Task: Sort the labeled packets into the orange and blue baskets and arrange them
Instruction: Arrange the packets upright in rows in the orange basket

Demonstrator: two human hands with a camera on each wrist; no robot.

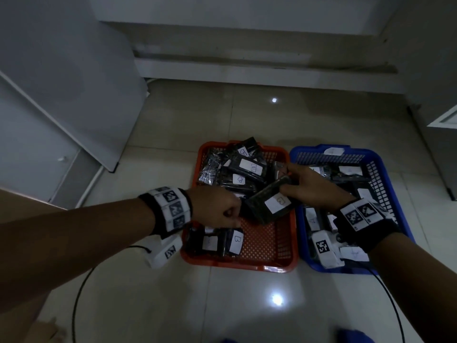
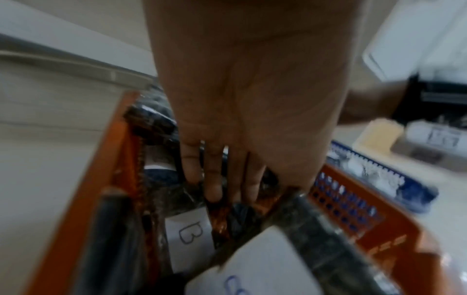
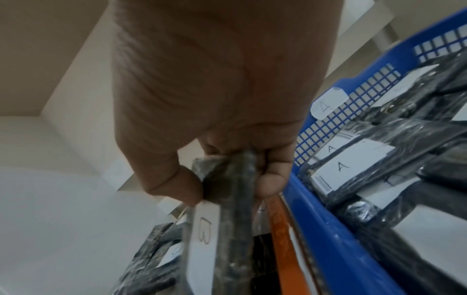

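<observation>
1. Orange basket [image 1: 269, 264] and blue basket [image 1: 303, 220] sit side by side on the tiled floor [image 1: 173, 305], touching or nearly so; orange to the left, blue to the right.
2. Right hand [image 1: 309, 186] reaches across from over the blue basket and pinches a black packet [image 1: 268, 204] with a white "B" label, thumb on one face, fingers on the other. The right wrist view shows the same grip on the packet's end [image 3: 227, 179].
3. That held packet is tilted, lifted above the orange basket's right-centre, over bare mesh.
4. Left hand [image 1: 217, 209] is over the orange basket with fingers curled, at the held packet's left end. The left wrist view is blurred; fingers [image 2: 215, 179] point down among the packets. Cannot tell whether it grips anything.
5. A heap of B packets [image 1: 242, 174] fills the far half of the orange basket; two labelled packets [image 1: 222, 242] lie flat at its near-left corner.
6. A-labelled packets [image 3: 353, 167] lie in the blue basket; an "A" tag [image 3: 328, 103] is stuck on its far wall.
7. Black cables [image 1: 76, 305] lie looped on the floor.
</observation>
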